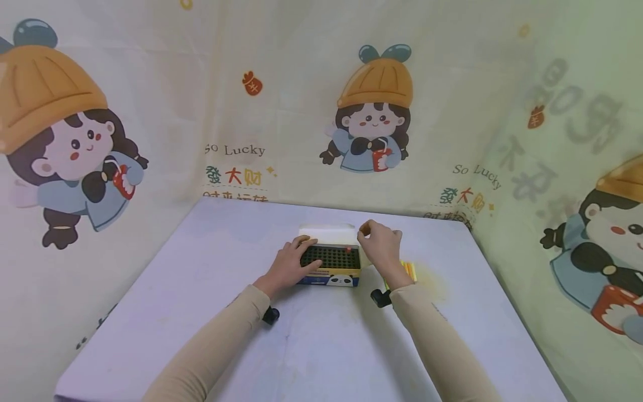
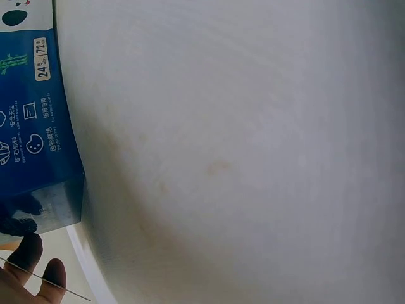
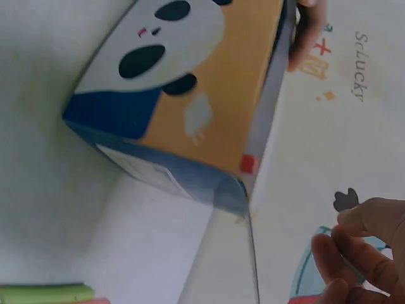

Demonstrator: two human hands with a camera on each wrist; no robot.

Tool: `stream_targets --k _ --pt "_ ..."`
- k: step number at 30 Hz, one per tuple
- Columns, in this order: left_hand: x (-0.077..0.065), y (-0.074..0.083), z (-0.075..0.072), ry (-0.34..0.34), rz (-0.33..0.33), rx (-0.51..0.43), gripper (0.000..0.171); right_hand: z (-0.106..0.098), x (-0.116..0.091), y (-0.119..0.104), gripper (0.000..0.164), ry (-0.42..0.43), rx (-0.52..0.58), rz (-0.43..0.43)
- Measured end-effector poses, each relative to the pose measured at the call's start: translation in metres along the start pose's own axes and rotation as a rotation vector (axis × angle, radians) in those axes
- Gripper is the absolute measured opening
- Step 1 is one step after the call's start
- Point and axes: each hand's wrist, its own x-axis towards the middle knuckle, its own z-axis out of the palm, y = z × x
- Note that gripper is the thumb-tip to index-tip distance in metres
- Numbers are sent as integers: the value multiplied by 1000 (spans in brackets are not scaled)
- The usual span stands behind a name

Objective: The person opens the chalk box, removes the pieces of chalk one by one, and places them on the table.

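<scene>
A chalk box [image 1: 341, 280] with a panda print stands on the table, its top opened onto a black insert [image 1: 329, 257] full of round holes. One short red chalk end [image 1: 349, 250] pokes up near the insert's back right corner. My left hand [image 1: 288, 265] grips the box's left end, thumb along the front edge and fingers toward the back. Beyond the box's back right corner, my right hand [image 1: 380, 243] is raised with curled fingers, thumb and fingertips together; nothing shows between them. Under the right wrist lie several yellow and orange chalk sticks [image 1: 409, 271].
A pale flap [image 1: 326, 230] stands up behind the insert. In the right wrist view a green stick [image 3: 47, 293] lies near the box's end. Black wrist cameras [image 1: 271, 316] hang under both wrists. Printed cloth [image 1: 291, 123] walls the white table [image 1: 201, 335] at back and sides.
</scene>
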Motion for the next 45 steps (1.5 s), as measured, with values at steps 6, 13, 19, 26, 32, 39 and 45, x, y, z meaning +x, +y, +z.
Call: stream_targets --k 6,13,19,26,32,39,45 --pt "1 -1 1 18 18 -1 78 19 -5 -6 19 -118 -46 36" --pt "1 -3 2 28 28 6 78 37 -12 -4 7 -170 -84 15" --pt "0 -1 0 21 16 9 77 45 -12 0 3 -145 -65 -13" --pt "0 0 1 23 19 24 77 45 -14 1 6 -117 -104 -53" --pt "0 1 1 17 12 19 77 44 -15 2 9 -117 -126 -81" --pt "-1 2 2 20 8 27 76 41 -14 2 12 -143 -83 -58" --pt "-1 3 1 20 2 22 76 42 -14 4 16 -145 -38 -38"
